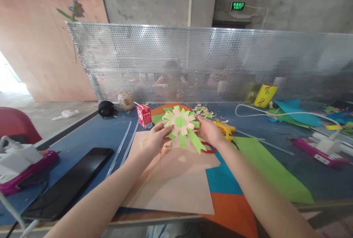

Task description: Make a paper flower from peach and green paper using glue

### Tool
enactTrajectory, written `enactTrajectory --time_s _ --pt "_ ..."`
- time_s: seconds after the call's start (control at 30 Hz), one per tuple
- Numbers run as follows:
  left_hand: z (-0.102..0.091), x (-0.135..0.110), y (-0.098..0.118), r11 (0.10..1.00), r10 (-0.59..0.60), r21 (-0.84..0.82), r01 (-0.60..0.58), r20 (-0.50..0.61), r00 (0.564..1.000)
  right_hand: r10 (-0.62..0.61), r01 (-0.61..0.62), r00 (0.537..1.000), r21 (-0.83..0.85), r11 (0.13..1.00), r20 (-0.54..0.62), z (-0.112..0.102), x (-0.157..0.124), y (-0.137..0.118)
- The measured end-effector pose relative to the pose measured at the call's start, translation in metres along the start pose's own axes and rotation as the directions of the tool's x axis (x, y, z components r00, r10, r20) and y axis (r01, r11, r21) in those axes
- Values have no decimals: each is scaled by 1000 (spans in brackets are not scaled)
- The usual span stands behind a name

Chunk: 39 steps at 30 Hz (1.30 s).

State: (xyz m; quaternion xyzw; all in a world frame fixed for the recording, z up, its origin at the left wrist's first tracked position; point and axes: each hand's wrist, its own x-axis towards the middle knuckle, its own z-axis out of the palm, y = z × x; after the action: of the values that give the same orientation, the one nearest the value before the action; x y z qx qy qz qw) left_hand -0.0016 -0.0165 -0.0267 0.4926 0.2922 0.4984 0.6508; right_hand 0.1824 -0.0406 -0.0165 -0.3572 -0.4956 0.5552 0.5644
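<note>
Between my two hands is a paper flower rosette (180,121) with a green centre, pale peach petals, green outer strips and two green ribbon tails hanging toward me. My left hand (158,137) pinches its left edge, and my right hand (209,131) grips its right edge. The rosette is held above a large peach paper sheet (171,186). Close to my right hand lie a yellow glue gun (225,130) and the red handle (209,149) of a tool, mostly hidden by my wrist and the paper.
Left are a black phone (71,179), clear glue sticks (121,146), a red drink carton (144,116) and a power strip (51,157). Right are green paper (267,168), another power strip (317,153), a white cable (248,106) and a yellow roll (265,95). A perforated metal screen (138,54) stands behind.
</note>
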Motion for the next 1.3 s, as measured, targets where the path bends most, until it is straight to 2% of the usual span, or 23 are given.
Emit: enactTrajectory --time_s 0.07,0.13,0.27,0.37,0.43,0.53,0.67,0.83,0.97,1.3 --pt "0 -1 0 1000 -14 -12 14 -1 1000 48 -48 997 10 999 56 4 -2 1" --pt "0 -1 0 999 -38 -5 38 6 999 32 -30 998 -41 999 60 8 -5 3" --pt "0 -1 1 994 -113 -6 114 15 993 -63 58 998 -235 970 -14 11 -9 3" --pt "-2 1 1 986 -163 -16 164 10 986 -108 74 991 -331 941 -84 10 -9 1" --pt "-3 3 1 983 -182 -25 182 -5 983 -77 48 994 -307 951 -81 9 -8 1" --pt "-6 4 1 977 -207 -49 206 -21 978 -16 16 1000 -170 985 -2 6 -6 2" --pt "-8 4 3 972 -230 -58 229 -1 973 -24 26 999 -53 998 32 1 -2 4" --pt "-9 4 8 963 -266 -43 268 33 963 -26 26 1000 -36 999 9 -1 0 2" --pt "-11 6 9 956 -292 -19 293 17 956 -20 20 1000 -49 999 -7 -1 0 1" --pt "-13 7 7 960 -281 1 281 44 959 -23 21 999 -52 998 -36 -2 2 0"
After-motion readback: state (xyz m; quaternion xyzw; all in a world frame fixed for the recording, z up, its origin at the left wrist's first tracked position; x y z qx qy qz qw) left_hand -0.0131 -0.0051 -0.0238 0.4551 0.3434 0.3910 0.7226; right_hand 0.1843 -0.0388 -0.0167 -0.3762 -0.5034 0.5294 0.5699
